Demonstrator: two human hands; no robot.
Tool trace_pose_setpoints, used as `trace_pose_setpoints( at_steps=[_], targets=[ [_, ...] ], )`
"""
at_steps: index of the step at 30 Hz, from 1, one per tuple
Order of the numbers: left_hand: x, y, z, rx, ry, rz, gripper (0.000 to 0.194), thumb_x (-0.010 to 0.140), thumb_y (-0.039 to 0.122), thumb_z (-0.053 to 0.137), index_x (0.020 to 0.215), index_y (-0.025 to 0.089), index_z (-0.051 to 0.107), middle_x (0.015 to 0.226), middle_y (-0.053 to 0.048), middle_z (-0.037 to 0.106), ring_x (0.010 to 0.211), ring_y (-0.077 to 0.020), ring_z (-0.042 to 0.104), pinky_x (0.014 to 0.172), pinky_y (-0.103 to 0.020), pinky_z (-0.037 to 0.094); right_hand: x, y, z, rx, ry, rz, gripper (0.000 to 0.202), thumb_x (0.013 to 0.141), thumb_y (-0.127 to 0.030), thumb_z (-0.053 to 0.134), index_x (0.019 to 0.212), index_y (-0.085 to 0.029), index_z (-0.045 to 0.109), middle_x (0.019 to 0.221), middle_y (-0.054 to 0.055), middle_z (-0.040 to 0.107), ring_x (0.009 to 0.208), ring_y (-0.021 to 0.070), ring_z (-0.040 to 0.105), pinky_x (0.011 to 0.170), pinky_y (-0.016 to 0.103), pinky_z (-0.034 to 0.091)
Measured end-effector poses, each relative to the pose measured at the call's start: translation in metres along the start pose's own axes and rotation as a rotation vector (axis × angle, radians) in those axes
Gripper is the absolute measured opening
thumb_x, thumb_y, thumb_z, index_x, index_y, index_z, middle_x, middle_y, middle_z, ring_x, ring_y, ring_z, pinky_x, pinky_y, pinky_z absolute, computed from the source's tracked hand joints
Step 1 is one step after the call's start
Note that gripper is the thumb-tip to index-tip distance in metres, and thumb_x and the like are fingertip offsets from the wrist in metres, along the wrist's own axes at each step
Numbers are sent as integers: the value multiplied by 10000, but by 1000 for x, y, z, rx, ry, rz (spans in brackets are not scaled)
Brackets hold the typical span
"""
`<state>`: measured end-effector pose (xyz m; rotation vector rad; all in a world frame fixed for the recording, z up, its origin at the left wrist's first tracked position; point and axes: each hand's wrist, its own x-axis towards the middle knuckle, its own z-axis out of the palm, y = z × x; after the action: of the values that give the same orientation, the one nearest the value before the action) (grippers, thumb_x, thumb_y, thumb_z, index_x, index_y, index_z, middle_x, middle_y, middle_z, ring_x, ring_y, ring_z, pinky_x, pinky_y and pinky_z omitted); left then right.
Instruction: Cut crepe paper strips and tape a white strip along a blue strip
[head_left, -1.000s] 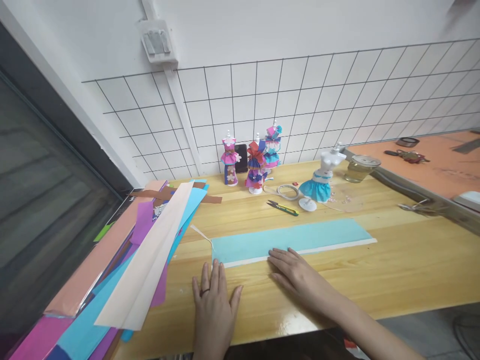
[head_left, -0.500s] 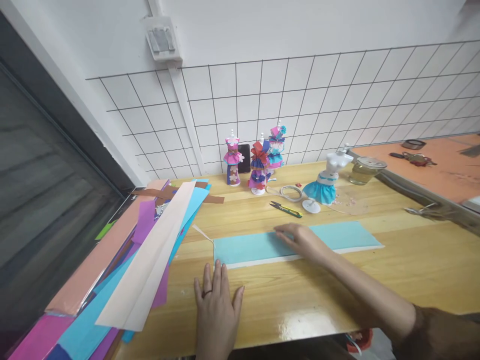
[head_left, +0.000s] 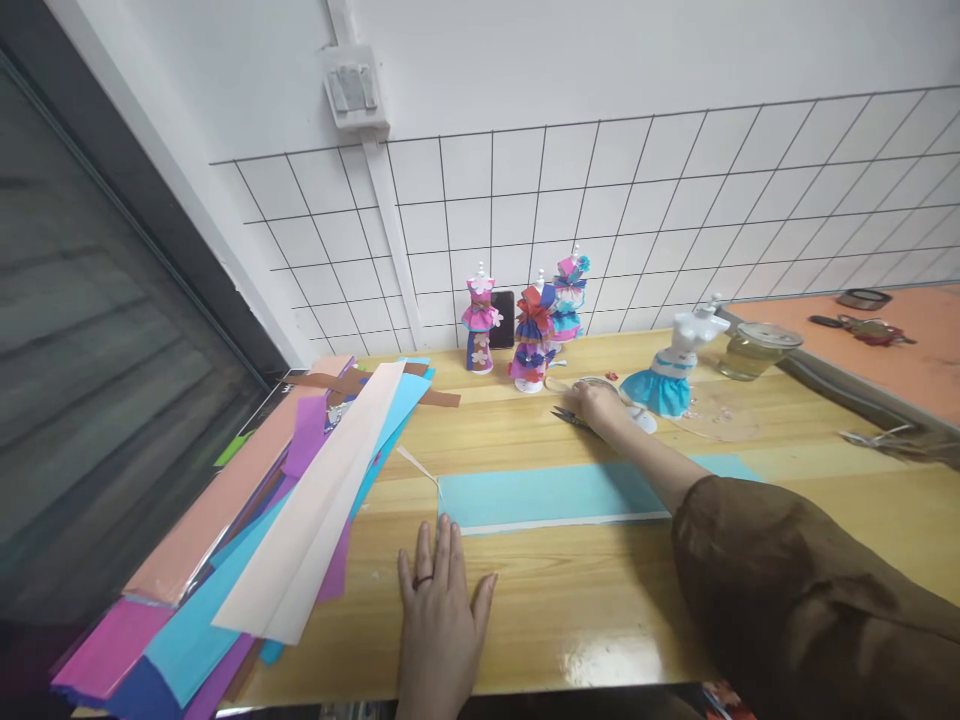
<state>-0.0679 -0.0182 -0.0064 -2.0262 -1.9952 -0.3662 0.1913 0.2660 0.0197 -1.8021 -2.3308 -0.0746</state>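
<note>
My left hand [head_left: 442, 620] lies flat, fingers spread, with its fingertips at the near left corner of a long light-blue paper strip [head_left: 540, 495]. That strip has a white band along its near edge and a thin pale tail [head_left: 416, 463] at its left end. Beyond it, my right hand [head_left: 600, 405] reaches down with curled fingers. It covers the handles of the thread snips [head_left: 568, 417] and part of a coiled pale tape [head_left: 598, 382]. What the fingers pinch, if anything, is hidden. A small white dress form [head_left: 686, 335] in a blue skirt [head_left: 658, 388] stands just right.
Crepe paper sheets [head_left: 315, 510] in several colours pile up on the left. Three dressed mini forms [head_left: 480, 325] and a dark phone [head_left: 502, 320] stand by the tiled wall. A glass jar [head_left: 757, 350] and an orange surface [head_left: 900, 370] are at right.
My right hand has left the blue strip and moved away from me to the snips and coiled tape. My left hand stays flat at the strip's left end. The view has shifted slightly.
</note>
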Motion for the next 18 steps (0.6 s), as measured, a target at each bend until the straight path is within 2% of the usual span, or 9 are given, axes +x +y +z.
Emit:
trace_pose_setpoints(
  at_steps=[3,7,10,14,18],
  targets=[
    [-1,0,2,-21,6,-15,563,825,437,377,1290,119,364,1362,-111,328,1259,-289,251,984,-508,250,-5,-3,-4,-2,82,-33,327,837,-311,476,1116,-140,492,1102,78,524,931,176,537,775,377,457],
    [-2,-2,4,-80,29,-31,578,819,428,402,1298,109,339,1357,-124,335,1270,-280,234,996,-500,248,-26,-8,-14,0,174,-93,326,873,-215,362,1154,-88,468,1042,140,567,967,223,520,771,335,413],
    [-3,-4,4,-160,53,-38,583,818,396,423,1308,102,306,1347,-137,347,1276,-272,223,999,-492,258,-58,-13,-18,12,234,-170,333,854,-211,367,1161,-123,462,948,122,613,886,210,547,707,305,415],
    [-3,-8,1,-303,90,-41,572,817,342,441,1318,126,269,1324,-137,380,1269,-262,248,986,-487,295,-113,-26,-24,65,428,-373,304,851,-232,379,1125,-144,478,892,96,629,819,197,567,679,305,435],
    [0,-4,-15,-467,131,-80,502,807,302,477,1268,159,340,1263,-118,449,1223,-235,337,956,-432,367,-161,-49,-37,123,447,-502,304,840,-169,407,1137,-153,467,922,84,628,864,183,573,754,319,451]
  ],
)
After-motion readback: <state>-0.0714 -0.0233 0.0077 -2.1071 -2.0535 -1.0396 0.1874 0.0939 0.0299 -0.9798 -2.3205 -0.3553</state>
